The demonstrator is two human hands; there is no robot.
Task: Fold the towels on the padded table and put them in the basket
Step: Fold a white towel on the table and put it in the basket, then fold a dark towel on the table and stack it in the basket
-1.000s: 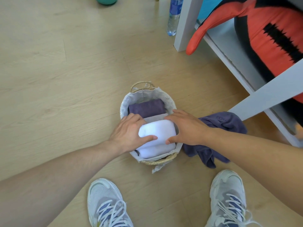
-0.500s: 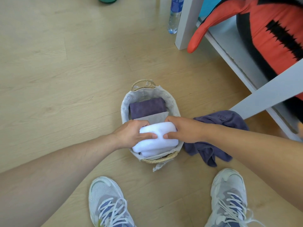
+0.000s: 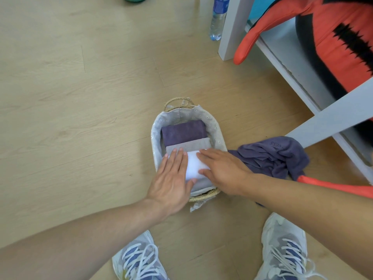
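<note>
Pale wood-plank flooring [image 3: 70, 98] filled most of the view, with a small oval woven basket [image 3: 217, 126] standing on it, lined in light eyelet fabric and carrying a rope handle at its far end. Inside the basket lay a folded purple towel [image 3: 183, 133] at the far end, a folded grey towel [image 3: 189, 145] next to it, and a folded white towel [image 3: 194, 163] at the near end. The left hand [image 3: 173, 178] lay flat on the left part of the white towel, fingers straight and together, not gripping. The right hand [image 3: 222, 170] lay flat on the right part of the same towel, fingers likewise extended, palm down. Just right of the basket, an unfolded purple towel [image 3: 272, 156] sat crumpled on the floor, touching the basket's side. White table legs [image 3: 331, 120] rose at the right, with an orange and black cushion [image 3: 339, 37] above them. A water bottle [image 3: 218, 21] stood beyond the far leg. Two grey sneakers [image 3: 282, 249] showed at the bottom edge.
</note>
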